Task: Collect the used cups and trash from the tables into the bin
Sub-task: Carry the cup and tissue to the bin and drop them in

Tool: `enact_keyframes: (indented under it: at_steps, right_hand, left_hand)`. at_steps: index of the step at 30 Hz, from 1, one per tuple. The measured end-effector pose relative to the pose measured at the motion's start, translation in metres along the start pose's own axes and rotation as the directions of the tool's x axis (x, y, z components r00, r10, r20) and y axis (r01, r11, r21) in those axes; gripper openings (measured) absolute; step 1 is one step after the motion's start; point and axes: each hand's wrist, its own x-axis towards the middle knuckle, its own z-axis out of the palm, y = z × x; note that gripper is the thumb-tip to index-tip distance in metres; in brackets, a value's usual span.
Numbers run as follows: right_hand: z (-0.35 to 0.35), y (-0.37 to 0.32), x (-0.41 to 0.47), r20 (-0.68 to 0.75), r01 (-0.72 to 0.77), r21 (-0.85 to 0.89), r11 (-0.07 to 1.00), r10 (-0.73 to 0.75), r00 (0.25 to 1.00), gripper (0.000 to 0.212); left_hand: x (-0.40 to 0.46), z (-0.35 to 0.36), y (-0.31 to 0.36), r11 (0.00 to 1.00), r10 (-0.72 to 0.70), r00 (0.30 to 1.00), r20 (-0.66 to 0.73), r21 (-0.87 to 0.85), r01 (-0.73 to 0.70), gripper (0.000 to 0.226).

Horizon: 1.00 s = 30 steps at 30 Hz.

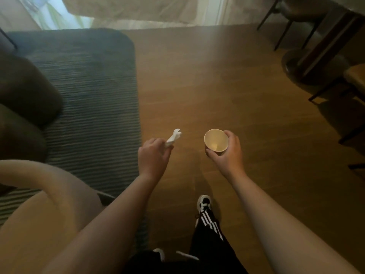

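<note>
I carry: left hand (153, 155) pinches tissue (173, 137); right hand (227, 153) grips cup (215, 140) (seemingly empty); next, find the bin, unseen.

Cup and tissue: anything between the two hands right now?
Nothing; head view shows only bare wooden floor between the tissue in the left hand and the cup in the right hand.

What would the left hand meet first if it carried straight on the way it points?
Probably nothing soon: the left hand, holding a tissue, points ahead over bare floor; the curtain lies far off, depth unclear.
</note>
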Motion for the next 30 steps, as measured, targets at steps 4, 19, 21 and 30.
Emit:
enact_keyframes:
  at_steps: [4,19,21,30]
  right_hand:
    - [-0.005,0.013,0.089,0.095,0.106,-0.026,0.994,-0.103,0.99,0.076]
    - [0.05,-0.03,0.31,0.324,0.322,0.03,0.946,-0.314,0.892,0.077]
    - [0.065,-0.039,0.335,0.334,0.347,0.032,0.937,-0.337,0.88,0.076]
    - [0.142,-0.096,0.466,0.402,0.363,0.063,0.93,-0.357,0.844,0.077]
  left_hand:
    - [0.06,0.029,0.022,0.996,-0.09,0.993,-0.072,0.013,0.091,0.017]
    - [0.21,0.053,0.034,0.938,-0.332,0.91,-0.247,0.01,0.345,0.017]
    - [0.236,0.055,0.027,0.932,-0.351,0.901,-0.256,0.002,0.364,0.02]
    - [0.379,0.048,-0.017,0.899,-0.433,0.853,-0.292,-0.063,0.434,0.02]
